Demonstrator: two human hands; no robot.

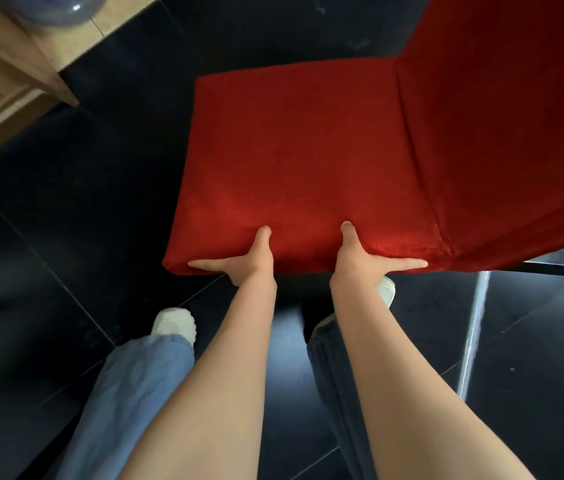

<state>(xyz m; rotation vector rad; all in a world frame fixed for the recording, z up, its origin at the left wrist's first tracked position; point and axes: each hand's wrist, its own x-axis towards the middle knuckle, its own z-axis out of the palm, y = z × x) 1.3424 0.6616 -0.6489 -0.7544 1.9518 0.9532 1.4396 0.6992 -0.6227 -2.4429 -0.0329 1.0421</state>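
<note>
Both of our hands clamped the near edge of the red chair seat [301, 161] at frame centre. The left hand [242, 261] and right hand [363, 258] sat apart, thumbs on top, index fingers along the edge. The backrest [498, 116] occupied the upper right.

One red chair [294, 150]; two hands: left hand [242, 263], right hand [365, 259]; two white shoes [173, 323]; one wooden cabinet [3, 81].

Single head view, wide-angle, looking steeply down, close above red chair seat [301, 161], dark floor [66, 202].
</note>
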